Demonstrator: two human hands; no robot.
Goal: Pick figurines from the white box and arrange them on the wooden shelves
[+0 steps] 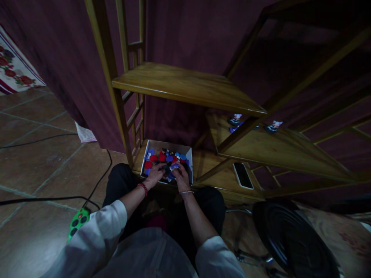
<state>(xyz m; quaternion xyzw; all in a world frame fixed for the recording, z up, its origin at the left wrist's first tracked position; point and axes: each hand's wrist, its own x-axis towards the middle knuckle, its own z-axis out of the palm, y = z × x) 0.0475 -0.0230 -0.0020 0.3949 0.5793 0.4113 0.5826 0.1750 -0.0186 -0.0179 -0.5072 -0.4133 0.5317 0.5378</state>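
Observation:
A shallow white box (190, 154) on the low wooden shelf holds many small figurines with round bases in red, blue, purple and black. Both hands reach into its near side. My left hand (155, 174), a red bead bracelet at its wrist, has its fingers closed on a small black round-based piece (166, 169). Beside it, my right hand (182, 178), with a silver bangle, pinches a small blue-and-white figurine (174, 167). Dim light and the fingers hide part of both pieces. A red disc-shaped base (148, 165) lies left of my left hand.
A wooden shelf board (185, 83) overhangs behind the box. Figurines (273, 126) stand on the right shelf. A phone-like dark slab (242, 175) lies lower right. A black round stool (290, 235) is at my right, a green power strip (79, 221) with cable on the left floor.

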